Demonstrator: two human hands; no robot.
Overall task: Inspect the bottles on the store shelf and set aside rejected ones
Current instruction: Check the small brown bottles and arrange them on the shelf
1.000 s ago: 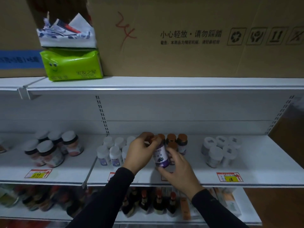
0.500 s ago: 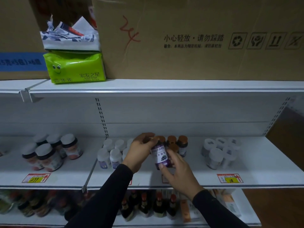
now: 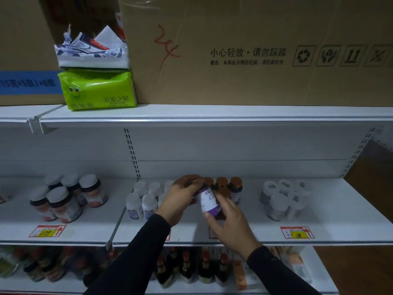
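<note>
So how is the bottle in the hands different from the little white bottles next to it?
The held bottle has a brown cap and purple label; the white bottles have white caps and pale bodies. It is tilted, gripped by the left hand and right hand; they stand upright on the shelf. Both look like small pill bottles.

Dim, murky light; soft wide-angle edges.

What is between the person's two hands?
A purple-labelled bottle, tilted: the left hand holds its cap end, the right hand its bottom. The head view shows it.
</note>
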